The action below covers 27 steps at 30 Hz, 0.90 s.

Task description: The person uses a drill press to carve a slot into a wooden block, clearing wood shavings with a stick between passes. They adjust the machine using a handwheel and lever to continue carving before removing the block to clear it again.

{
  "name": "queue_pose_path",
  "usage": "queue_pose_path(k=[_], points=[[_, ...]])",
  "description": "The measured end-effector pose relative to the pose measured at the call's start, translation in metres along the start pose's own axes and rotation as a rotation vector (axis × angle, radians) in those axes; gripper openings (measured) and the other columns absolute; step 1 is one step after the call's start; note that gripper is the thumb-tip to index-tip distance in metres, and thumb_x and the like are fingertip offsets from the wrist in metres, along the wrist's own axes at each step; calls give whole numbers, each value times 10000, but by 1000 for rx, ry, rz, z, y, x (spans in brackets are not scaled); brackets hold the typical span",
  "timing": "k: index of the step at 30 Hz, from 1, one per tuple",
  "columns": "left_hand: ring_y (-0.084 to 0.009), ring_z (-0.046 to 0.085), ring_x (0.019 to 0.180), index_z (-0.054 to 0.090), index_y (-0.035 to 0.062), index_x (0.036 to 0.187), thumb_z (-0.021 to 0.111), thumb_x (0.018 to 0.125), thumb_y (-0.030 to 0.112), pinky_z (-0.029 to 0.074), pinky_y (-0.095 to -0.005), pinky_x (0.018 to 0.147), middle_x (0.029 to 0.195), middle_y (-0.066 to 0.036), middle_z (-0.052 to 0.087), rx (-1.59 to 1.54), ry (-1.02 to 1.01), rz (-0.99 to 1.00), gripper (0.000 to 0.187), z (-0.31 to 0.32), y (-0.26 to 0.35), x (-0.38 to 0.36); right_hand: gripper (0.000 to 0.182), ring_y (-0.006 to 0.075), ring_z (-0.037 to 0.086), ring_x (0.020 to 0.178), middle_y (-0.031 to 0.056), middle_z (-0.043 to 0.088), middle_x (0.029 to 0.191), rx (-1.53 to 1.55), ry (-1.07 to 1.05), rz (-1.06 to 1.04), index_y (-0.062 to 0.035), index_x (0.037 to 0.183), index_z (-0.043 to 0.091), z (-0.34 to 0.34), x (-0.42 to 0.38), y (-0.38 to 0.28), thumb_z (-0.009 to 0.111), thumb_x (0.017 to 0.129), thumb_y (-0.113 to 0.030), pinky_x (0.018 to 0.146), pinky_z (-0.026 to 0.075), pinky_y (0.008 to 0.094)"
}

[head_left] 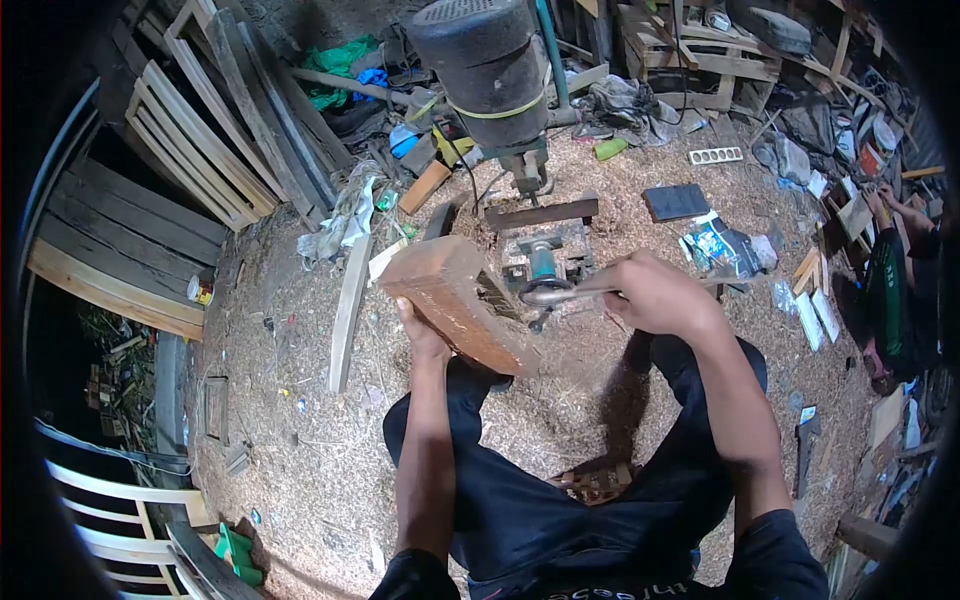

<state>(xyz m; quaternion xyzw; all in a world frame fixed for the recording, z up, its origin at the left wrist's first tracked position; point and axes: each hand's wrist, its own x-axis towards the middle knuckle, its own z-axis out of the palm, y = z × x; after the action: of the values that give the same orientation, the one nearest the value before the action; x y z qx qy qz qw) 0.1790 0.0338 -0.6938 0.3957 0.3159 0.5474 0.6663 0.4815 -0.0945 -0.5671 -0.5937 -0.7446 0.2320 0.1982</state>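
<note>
Clasping only one side of the wooden block (450, 308) near center, the left hand (426, 336) could let it tip — the right hand (655, 292) is closed round a blurred tool (590, 286).

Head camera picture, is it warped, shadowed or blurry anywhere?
Head view: black edges ring a fisheye image, seemingly bowing the long pale wooden plank at left; dark shadow crosses the shaving-covered floor near centre; right hand looks slightly soft, perhaps from motion.
</note>
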Motion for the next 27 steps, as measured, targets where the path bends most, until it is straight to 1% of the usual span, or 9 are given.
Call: queue_pose_path(k=[3,5,7,10,16,19,20,23,27], points=[[-302,492,1182,351,128,1408,355,840,752,430,-463,978,1316,-108,479,-153,207,44,844,16,-1,-3,296,327,632,728,194,625,790,115,179,31,22,934,657,13,12,-14,695,833,-254,678,499,405],[-300,505,1173,373,147,1403,347,843,751,429,-466,988,1313,-97,491,-215,221,78,824,21,0,-4,571,233,592,698,125,605,802,444,158,119,6,953,618,51,21,-16,792,715,-483,648,487,366],[-290,511,1168,393,149,1390,352,845,744,433,-463,985,1305,-93,497,-268,215,112,808,39,12,-8,689,336,601,918,231,586,1012,493,55,46,52,1040,576,60,18,-34,803,679,-489,861,480,397],[-267,514,1165,423,157,1366,364,831,757,428,-445,994,1284,-81,504,-345,154,150,807,36,12,-6,786,358,568,1036,249,551,1097,362,249,-165,67,1137,522,76,12,-43,825,649,-470,915,458,412],[-286,443,1250,366,151,1411,354,790,818,354,-454,1063,1358,-84,457,-202,293,146,911,39,2,2,750,342,548,1101,196,540,1162,252,290,-79,25,1186,500,75,16,-31,835,623,-340,929,464,393],[-298,411,1281,380,156,1410,348,849,758,338,-455,1066,1388,-89,446,-343,169,-22,824,46,24,-10,721,324,540,1117,168,535,1184,-34,366,-89,7,1195,503,67,20,-8,822,624,-298,928,473,391],[-310,411,1278,384,140,1407,448,838,725,327,-508,1060,1379,-102,454,-435,87,-134,819,33,19,-9,709,312,537,1119,145,530,1206,-81,333,-112,-6,1219,500,65,22,2,806,640,-277,928,477,390],[-324,396,1293,399,115,1389,488,821,723,291,-579,1055,1370,-122,461,-299,70,-373,836,35,17,-8,703,295,531,1130,124,534,1214,-191,223,-105,-22,1239,501,57,23,24,798,646,-255,930,478,382],[-343,519,1194,417,87,1359,525,817,696,466,-561,927,1340,-160,484,-47,-5,-673,823,34,20,-4,681,275,527,1136,97,532,1231,-268,153,-189,-37,1230,520,39,21,33,793,630,-208,916,483,384]])
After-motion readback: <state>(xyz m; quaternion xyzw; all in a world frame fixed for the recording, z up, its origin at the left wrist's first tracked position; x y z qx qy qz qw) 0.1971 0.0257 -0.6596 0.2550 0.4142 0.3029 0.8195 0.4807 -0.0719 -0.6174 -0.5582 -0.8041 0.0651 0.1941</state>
